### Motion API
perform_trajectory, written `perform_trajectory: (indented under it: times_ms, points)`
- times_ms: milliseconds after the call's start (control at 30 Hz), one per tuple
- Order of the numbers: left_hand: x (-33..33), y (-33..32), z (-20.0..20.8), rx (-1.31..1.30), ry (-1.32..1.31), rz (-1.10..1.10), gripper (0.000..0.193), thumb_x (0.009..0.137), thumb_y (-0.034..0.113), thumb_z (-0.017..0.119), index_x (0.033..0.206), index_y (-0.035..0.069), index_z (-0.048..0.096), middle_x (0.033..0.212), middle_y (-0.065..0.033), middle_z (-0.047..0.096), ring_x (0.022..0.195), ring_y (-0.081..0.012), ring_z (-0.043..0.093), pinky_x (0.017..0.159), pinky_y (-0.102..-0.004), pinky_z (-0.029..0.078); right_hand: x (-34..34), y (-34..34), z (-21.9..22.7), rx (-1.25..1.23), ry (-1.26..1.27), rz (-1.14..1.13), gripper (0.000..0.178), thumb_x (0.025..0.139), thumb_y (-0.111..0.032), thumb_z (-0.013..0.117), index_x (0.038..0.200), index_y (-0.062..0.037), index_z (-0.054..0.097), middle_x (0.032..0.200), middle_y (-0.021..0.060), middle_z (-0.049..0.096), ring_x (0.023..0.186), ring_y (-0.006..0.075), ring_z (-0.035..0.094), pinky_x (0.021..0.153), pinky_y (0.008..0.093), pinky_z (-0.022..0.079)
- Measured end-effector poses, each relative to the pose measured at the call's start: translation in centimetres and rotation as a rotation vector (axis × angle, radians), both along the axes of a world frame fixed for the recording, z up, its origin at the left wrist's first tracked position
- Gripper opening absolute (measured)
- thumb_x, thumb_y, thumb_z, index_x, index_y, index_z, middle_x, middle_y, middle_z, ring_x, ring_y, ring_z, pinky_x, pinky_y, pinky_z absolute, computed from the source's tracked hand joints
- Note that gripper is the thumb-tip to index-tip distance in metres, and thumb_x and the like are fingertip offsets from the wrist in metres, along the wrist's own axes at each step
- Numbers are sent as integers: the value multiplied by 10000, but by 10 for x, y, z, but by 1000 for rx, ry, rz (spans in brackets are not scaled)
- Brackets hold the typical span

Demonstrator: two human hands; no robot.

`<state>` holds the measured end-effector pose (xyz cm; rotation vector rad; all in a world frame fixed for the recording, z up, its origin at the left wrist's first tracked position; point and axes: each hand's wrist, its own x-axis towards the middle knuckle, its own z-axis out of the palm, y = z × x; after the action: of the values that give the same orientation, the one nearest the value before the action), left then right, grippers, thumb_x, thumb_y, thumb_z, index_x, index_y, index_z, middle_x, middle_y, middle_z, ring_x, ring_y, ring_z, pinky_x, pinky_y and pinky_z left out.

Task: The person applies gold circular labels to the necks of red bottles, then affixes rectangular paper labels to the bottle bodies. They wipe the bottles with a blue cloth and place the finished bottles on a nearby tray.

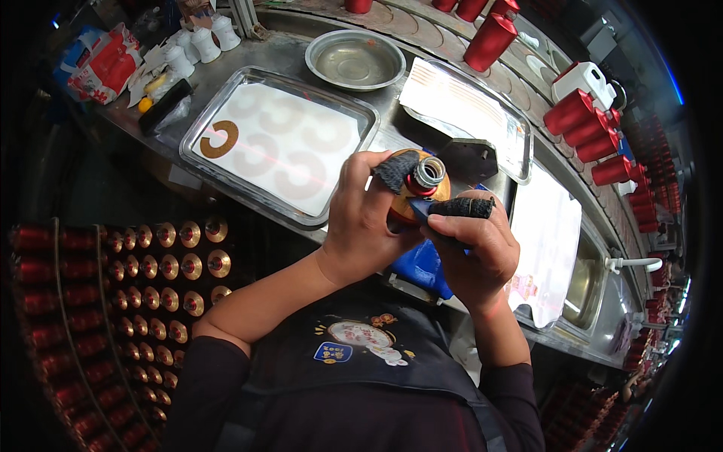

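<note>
My left hand (365, 226) is closed around a red bottle with a gold shoulder (438, 188) and a silver threaded neck. The bottle's open mouth tilts up toward me. A dark knitted wrap covers a digit of that hand beside the neck. In my right hand (478, 245) is a small blue flat piece (420, 207), pinched with its tip against the shoulder just below the neck. A black wrap lies along a finger there. To the left, a metal tray (282, 74) carries a white sheet with one gold-brown C-shaped label (219, 140) and several paler C-shaped marks.
A metal bowl (355, 60) stands behind the tray. Beyond my hands are a black angular block (468, 160) and stacked white sheets (452, 98). Red bottles (491, 44) line the curved conveyor. A sink tap (636, 264) sits right; racked bottles (169, 265) fill the lower left.
</note>
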<state>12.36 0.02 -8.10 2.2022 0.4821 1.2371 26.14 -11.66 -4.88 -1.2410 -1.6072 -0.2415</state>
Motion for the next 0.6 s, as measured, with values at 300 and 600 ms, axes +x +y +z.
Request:
perform_trajectory:
  times_ms: [300,600]
  points:
    - [1,-2,-11,-5,-18,1,815,617,191,906,1329,75,525,1291,-134,490,1169,-344,546,972,-415,484,-6,1,1,7,43,-12,285,662,81,798,902,-53,719,822,85,659,763,264,649,703,336,510]
    - [0,3,-13,-39,-16,-30,797,638,284,921,1302,76,531,1281,-149,530,1157,-359,584,948,-420,505,-8,0,-3,3,112,-41,274,685,62,801,920,-45,712,822,91,649,744,262,636,692,341,495]
